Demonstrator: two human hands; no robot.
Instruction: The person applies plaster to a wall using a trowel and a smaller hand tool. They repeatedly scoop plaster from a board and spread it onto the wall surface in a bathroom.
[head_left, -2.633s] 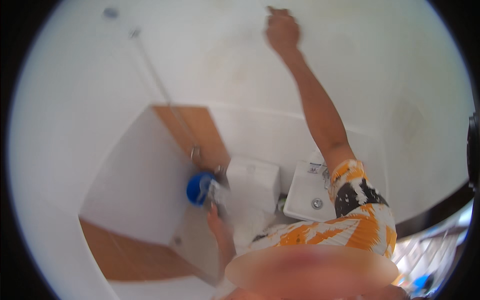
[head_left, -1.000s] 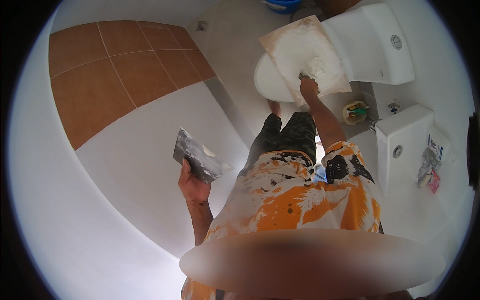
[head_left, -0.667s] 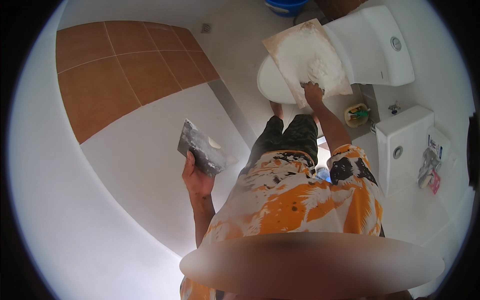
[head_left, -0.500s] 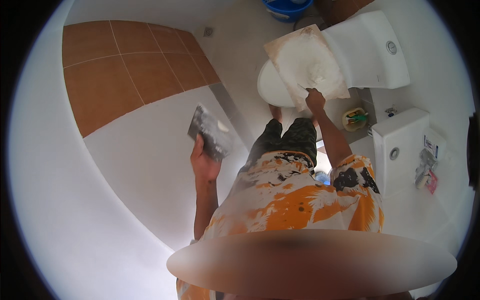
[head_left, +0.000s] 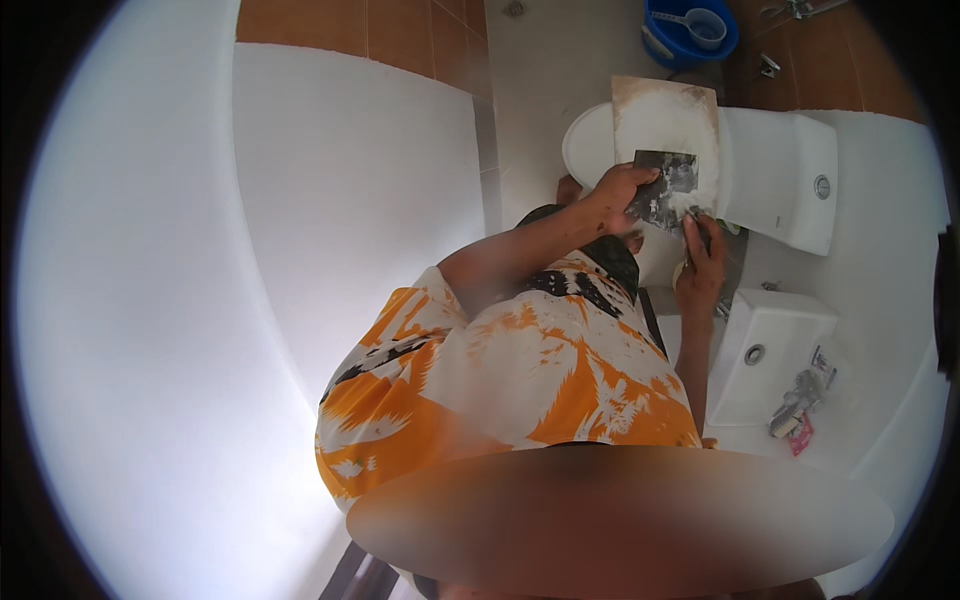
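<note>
My left hand (head_left: 617,200) grips a dark flat plate (head_left: 662,170) by its edge, thumb on top; white paste is smeared over it. My right hand (head_left: 704,258) is closed at the plate's near right corner, on what looks like a putty knife, mostly hidden by the fingers. Below the plate lies a square board (head_left: 664,108), coated with white powder or paste. It rests across the white toilet (head_left: 765,160), partly over the lid (head_left: 588,140).
A blue bucket (head_left: 665,50) with a white dipper (head_left: 704,30) stands beyond the toilet. At right is a white washbasin (head_left: 735,385) with a plastic bag (head_left: 800,392) and pink packet (head_left: 801,436) beside it. A white wall (head_left: 350,180) with brown tiles (head_left: 400,35) runs along the left.
My left hand has brought the dark plate rightward from beside the left wall to over the board. My right hand has moved from the board to the plate's corner. The view has shifted.
</note>
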